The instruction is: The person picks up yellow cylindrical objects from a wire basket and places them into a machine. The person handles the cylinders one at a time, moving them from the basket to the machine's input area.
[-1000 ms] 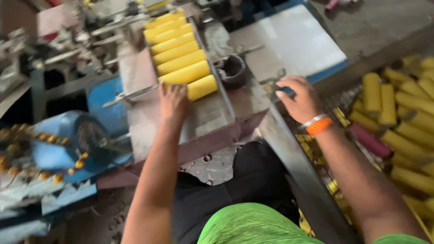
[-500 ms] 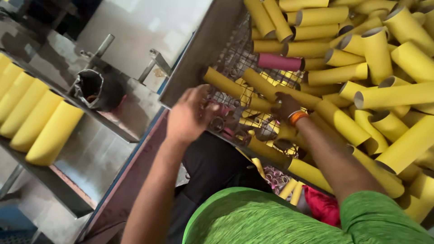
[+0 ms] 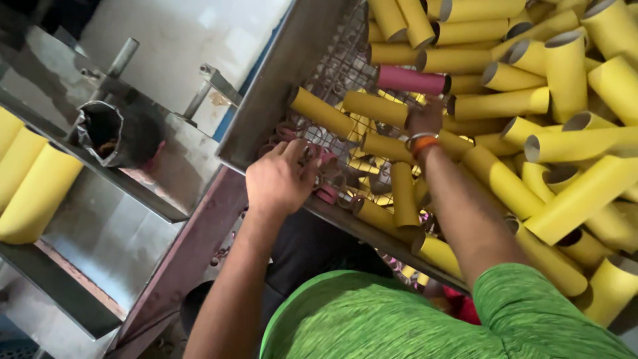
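Observation:
A wire-mesh bin at the right is heaped with yellow cardboard tubes and one pink tube. My left hand reaches over the bin's near edge, fingers curled down among small pinkish rings on the mesh; whether it holds one is hidden. My right hand, with an orange band at the wrist, is pushed in among the yellow tubes just below the pink tube, its fingers hidden.
A sloped metal tray at the left carries yellow tubes side by side. A dark cup-like holder sits above it beside two metal pegs. A white panel lies beyond.
The view swung from the metal tray to the tube bin. Both hands left the tray area and moved into the bin, the right going deeper among the tubes.

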